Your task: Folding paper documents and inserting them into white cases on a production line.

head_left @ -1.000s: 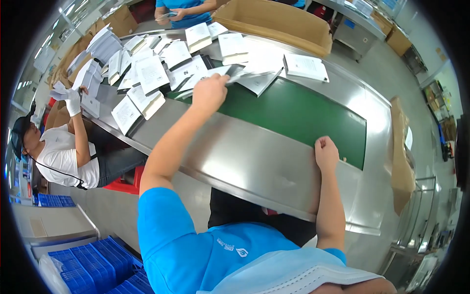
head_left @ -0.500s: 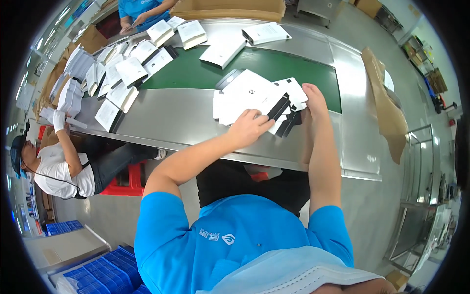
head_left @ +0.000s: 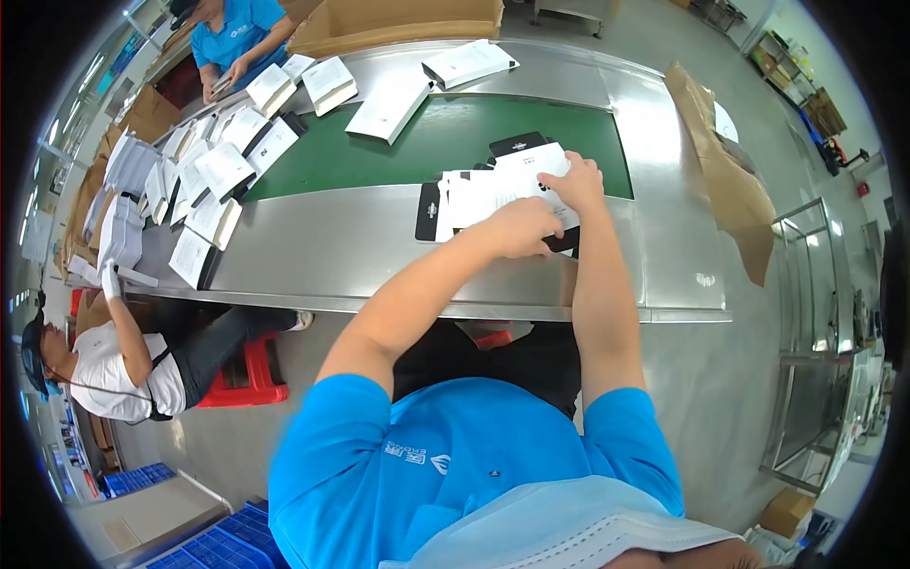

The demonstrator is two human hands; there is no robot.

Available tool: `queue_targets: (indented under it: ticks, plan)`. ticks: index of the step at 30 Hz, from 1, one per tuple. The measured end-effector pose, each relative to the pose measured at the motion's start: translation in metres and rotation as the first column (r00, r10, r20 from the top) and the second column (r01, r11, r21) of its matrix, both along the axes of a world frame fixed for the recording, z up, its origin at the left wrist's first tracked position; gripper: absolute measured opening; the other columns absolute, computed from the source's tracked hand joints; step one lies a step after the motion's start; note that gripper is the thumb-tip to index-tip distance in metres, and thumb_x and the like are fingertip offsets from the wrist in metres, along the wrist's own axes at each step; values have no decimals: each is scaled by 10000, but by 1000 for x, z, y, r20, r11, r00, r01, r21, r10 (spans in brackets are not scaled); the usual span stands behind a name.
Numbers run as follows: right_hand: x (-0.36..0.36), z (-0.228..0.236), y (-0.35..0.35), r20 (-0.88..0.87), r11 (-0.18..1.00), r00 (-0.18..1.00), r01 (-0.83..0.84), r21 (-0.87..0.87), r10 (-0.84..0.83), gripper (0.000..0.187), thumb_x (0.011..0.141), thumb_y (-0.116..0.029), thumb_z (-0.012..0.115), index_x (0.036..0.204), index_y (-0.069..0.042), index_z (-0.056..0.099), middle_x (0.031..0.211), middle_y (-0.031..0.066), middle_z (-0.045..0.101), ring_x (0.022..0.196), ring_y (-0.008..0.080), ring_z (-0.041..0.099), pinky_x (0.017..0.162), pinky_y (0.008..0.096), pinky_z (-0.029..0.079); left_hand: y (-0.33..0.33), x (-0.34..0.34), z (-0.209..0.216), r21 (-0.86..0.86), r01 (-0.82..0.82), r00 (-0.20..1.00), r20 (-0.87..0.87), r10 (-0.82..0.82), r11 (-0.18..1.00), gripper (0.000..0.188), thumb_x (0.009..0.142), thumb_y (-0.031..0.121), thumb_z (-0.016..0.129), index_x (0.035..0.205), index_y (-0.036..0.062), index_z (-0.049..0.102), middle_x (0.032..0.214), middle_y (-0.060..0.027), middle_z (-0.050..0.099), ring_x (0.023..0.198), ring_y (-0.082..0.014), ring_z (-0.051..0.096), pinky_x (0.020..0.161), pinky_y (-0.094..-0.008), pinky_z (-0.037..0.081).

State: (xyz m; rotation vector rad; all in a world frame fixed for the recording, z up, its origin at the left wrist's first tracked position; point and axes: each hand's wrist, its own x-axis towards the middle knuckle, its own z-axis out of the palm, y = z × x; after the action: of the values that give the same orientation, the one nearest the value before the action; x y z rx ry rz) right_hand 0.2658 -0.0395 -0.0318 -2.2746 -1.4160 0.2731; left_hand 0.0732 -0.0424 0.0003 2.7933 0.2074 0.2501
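Centrally, as seen from beside the worktable, a loose heap of flat white packets [head_left: 474, 197] lies across the border between the green surface [head_left: 460, 128] and the near steel ledge [head_left: 327, 237]. The heap's longer spread runs left to right; most of it extends leftward from the two hands, both of which meet its right-hand part. The right hand [head_left: 576, 183] is at the far right corner, thumb parted from the fingers; the left hand [head_left: 526, 228], fingers loosely bent, is at the near side. Whether either grips a packet cannot be told. The packets appear thin, rectangular and unevenly fanned, with black ends [head_left: 427, 212] projecting.
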Motion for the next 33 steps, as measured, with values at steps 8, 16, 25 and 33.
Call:
queue_targets:
  ticks: [8,16,25,33]
  plan:
    - [1,14,0,-45,992,999,18,128,-13,551,824,-310,785,1321,-134,627,1195,147,660,1101,322,618,948,450,503,40,-36,6,-656,-244,851,208,482,714,443,837,176,773,1266,125,676,1234,-105,610,1157,-239,595,991,-349,493]
    - [18,32,-7,-803,972,562,-7,236,199,237,961,-54,546,1161,-46,673,963,61,677,877,157,646,794,316,537,80,-50,-3,-614,-499,492,380,783,611,361,899,40,601,1246,104,674,1270,-92,605,1176,-235,597,1003,-326,488]
    - [-17,40,-7,-907,904,86,91,419,412,269,987,-122,581,1214,7,647,1045,62,673,899,158,638,819,293,516,70,-53,-3,-466,-395,453,651,609,792,289,881,21,673,1159,91,712,1140,-83,683,1114,-252,635,972,-328,493]
    - [-25,35,-5,-843,945,451,-3,328,294,241,981,-245,662,1137,-63,695,834,-27,585,714,68,468,636,221,391,61,-41,1,-912,-115,284,349,893,393,246,1013,205,587,1060,-17,683,930,-123,710,823,-180,636,799,-320,492]
